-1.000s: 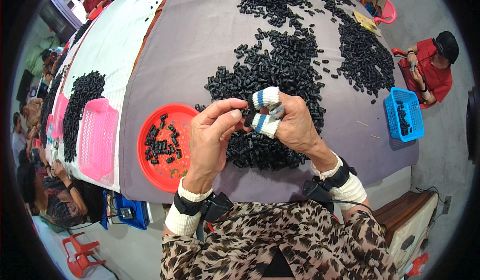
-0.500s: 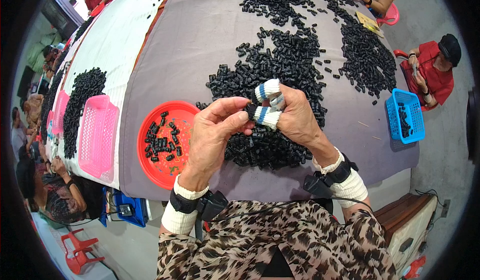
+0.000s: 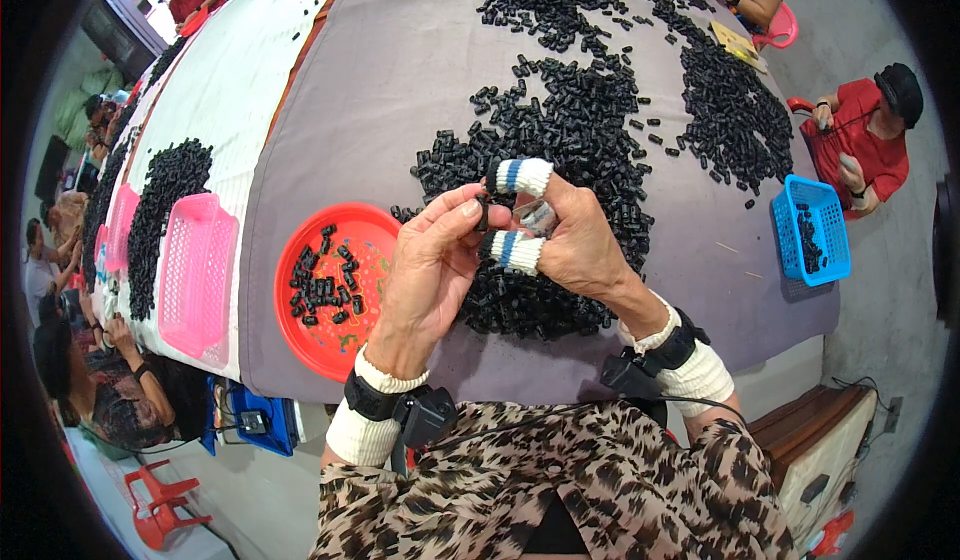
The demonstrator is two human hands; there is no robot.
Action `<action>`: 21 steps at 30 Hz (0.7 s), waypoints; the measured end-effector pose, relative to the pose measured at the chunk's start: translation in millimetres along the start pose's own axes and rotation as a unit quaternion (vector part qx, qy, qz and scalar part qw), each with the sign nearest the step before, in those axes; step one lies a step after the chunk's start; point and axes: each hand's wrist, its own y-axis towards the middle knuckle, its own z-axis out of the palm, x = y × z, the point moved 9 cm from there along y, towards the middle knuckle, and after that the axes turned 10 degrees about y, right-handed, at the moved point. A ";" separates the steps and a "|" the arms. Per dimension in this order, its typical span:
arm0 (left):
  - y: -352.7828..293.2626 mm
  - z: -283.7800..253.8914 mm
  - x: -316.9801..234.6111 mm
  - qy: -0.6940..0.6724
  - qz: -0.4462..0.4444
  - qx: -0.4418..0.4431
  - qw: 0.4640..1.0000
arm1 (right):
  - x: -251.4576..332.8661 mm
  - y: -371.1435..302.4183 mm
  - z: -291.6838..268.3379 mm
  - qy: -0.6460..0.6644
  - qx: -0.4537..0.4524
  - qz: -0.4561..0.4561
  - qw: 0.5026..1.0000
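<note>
My left hand [image 3: 432, 270] pinches a small black plastic piece [image 3: 483, 214] between thumb and fingertips, above the heap. Facing it, my right hand [image 3: 590, 245] wears white knit finger covers with blue stripes and dark tips on thumb and forefinger. Those two fingers stand apart beside the piece. Within the curl of that hand shows a small greyish, see-through thing [image 3: 537, 218]; its kind is unclear. Under both hands spreads a large heap of black plastic pieces [image 3: 560, 130]. Left of my left hand, a round red tray [image 3: 290, 335] holds several similar pieces.
A pink basket [image 3: 195, 330] stands on the white cloth [image 3: 225, 110] at left. A blue basket [image 3: 832, 272] with black pieces sits at the table's right edge. People work around the table, one in red [image 3: 860, 130] at right. More heaps [image 3: 735, 110] lie farther off.
My right thumb and forefinger have spread apart and shifted slightly left. The black piece shows more plainly in my left fingertips. The person in red at right has moved their hands apart.
</note>
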 end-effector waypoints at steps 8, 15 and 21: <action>-0.2 1.5 6.1 -0.031 0.022 0.041 0.998 | -1.2 1.3 0.5 -0.004 -0.008 -0.007 1.000; -6.0 -6.8 4.9 0.042 -0.007 -0.003 0.999 | 7.6 -0.6 0.1 -0.043 0.011 -0.025 0.999; -4.2 -9.2 5.1 0.042 -0.005 -0.021 0.999 | 5.9 0.0 2.6 -0.035 0.009 -0.033 0.999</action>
